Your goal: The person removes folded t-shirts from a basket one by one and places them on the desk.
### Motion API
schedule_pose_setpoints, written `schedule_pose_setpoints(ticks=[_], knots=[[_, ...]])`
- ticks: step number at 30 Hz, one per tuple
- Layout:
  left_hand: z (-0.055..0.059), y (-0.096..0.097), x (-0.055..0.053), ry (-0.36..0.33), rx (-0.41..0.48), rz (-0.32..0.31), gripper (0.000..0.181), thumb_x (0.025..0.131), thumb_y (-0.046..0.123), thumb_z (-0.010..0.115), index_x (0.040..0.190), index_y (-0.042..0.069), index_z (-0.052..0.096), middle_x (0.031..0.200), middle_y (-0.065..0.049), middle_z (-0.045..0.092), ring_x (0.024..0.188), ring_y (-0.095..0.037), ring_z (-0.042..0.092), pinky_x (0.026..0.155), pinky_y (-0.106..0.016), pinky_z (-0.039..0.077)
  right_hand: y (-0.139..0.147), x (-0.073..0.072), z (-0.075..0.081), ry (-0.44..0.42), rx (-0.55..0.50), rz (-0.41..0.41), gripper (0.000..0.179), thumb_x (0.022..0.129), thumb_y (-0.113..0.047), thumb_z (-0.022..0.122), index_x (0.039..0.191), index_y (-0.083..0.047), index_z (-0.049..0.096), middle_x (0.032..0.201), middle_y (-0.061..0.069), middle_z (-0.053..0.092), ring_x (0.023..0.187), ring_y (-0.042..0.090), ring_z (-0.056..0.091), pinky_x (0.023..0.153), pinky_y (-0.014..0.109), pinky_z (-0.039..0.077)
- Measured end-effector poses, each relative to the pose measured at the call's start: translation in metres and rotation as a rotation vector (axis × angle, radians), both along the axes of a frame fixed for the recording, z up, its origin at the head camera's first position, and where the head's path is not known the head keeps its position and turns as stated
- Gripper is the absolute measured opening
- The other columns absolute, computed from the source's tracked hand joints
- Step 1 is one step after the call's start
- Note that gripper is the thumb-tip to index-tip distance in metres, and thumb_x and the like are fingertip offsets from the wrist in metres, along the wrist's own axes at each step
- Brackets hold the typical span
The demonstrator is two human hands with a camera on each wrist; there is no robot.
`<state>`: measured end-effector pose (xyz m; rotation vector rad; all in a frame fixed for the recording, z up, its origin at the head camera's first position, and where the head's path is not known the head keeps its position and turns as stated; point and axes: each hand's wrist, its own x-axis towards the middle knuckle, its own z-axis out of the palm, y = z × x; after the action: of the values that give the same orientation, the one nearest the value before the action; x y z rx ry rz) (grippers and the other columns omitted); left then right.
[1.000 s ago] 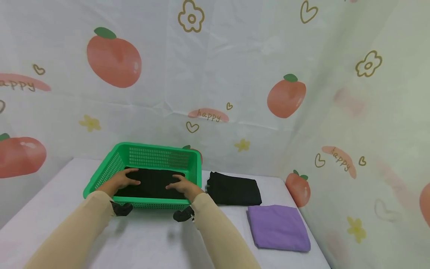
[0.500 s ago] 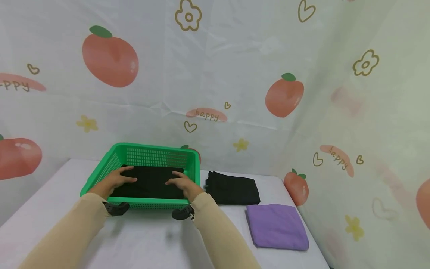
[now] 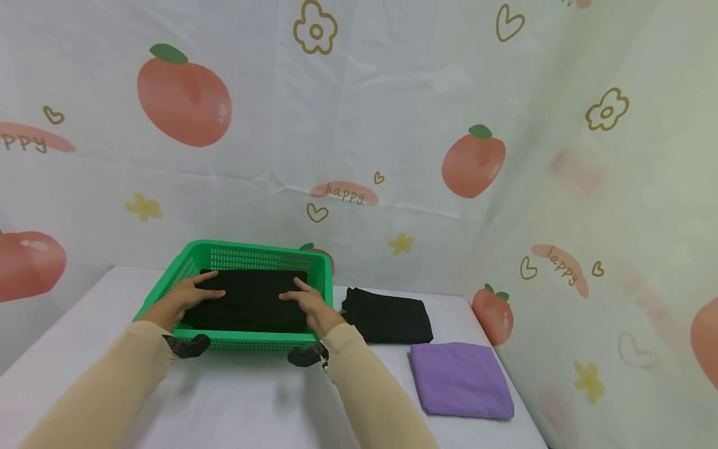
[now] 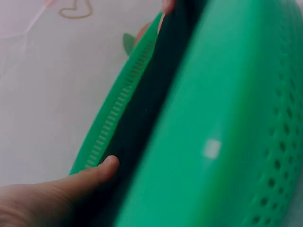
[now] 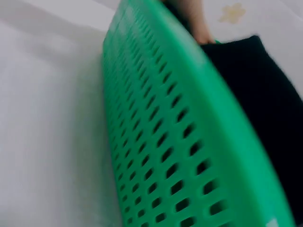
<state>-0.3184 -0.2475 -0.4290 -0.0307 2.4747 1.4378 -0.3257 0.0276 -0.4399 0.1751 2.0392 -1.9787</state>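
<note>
A green plastic basket (image 3: 247, 335) with slotted walls stands on the white table. In it is a folded black cloth (image 3: 252, 305), broad and flat, reaching almost from side to side. My left hand (image 3: 182, 298) holds its left end, thumb and one finger spread over the top. In the left wrist view the left thumb (image 4: 106, 170) lies along the cloth beside the rim. At the right end my right hand (image 3: 314, 305) holds the cloth the same way. The remaining fingers of both hands are hidden. A cloth corner (image 5: 253, 47) rises above the rim in the right wrist view.
Right of the basket lies a second folded black cloth (image 3: 387, 318). A folded purple cloth (image 3: 462, 380) lies nearer, along the right table edge. A white curtain (image 3: 269, 125) printed with peaches hangs behind and to the right.
The black cloth's far edge has come up higher in the basket. My left hand has shifted a little left and up; the right thumb and finger have spread apart slightly.
</note>
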Motion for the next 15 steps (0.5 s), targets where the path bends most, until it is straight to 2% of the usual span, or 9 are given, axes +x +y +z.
schedule_pose_setpoints(ticks=[4, 7, 12, 15], knots=[[0.007, -0.007, 0.002, -0.004, 0.036, -0.006, 0.087, 0.097, 0.034, 0.062, 0.157, 0.006, 0.007, 0.154, -0.035, -0.023, 0.138, -0.063, -0.005, 0.108, -0.074, 0.015, 0.003, -0.001, 0.004, -0.014, -0.117, 0.03, 0.069, 0.086, -0.015, 0.074, 0.148, -0.028, 0.047, 0.164, 0.014, 0.015, 0.148, 0.039, 0.02, 0.114, 0.06, 0.026], [0.012, -0.011, 0.005, -0.002, 0.058, -0.009, 0.087, 0.097, 0.037, 0.061, 0.158, 0.007, 0.006, 0.153, -0.033, -0.025, 0.138, -0.063, -0.008, 0.108, -0.075, 0.014, 0.006, -0.001, 0.009, -0.026, -0.198, 0.076, 0.07, 0.089, -0.014, 0.071, 0.151, -0.029, 0.042, 0.164, 0.014, 0.018, 0.141, 0.038, 0.036, 0.111, 0.053, 0.037], [0.025, -0.013, 0.016, 0.001, 0.043, -0.011, 0.089, 0.097, 0.044, 0.059, 0.158, 0.009, 0.004, 0.153, -0.032, -0.027, 0.138, -0.063, -0.008, 0.106, -0.077, 0.014, 0.017, 0.004, 0.021, -0.038, -0.204, 0.154, 0.067, 0.093, -0.015, 0.067, 0.152, -0.031, 0.04, 0.163, 0.013, 0.017, 0.136, 0.033, 0.045, 0.109, 0.049, 0.04], [0.033, -0.011, 0.022, 0.024, 0.023, -0.009, 0.091, 0.096, 0.049, 0.059, 0.158, 0.011, 0.005, 0.154, -0.031, -0.025, 0.138, -0.064, -0.005, 0.105, -0.077, 0.016, 0.024, 0.006, 0.028, -0.035, -0.221, 0.191, 0.066, 0.094, -0.012, 0.064, 0.152, -0.031, 0.04, 0.16, 0.013, 0.027, 0.134, 0.031, 0.048, 0.109, 0.047, 0.041]])
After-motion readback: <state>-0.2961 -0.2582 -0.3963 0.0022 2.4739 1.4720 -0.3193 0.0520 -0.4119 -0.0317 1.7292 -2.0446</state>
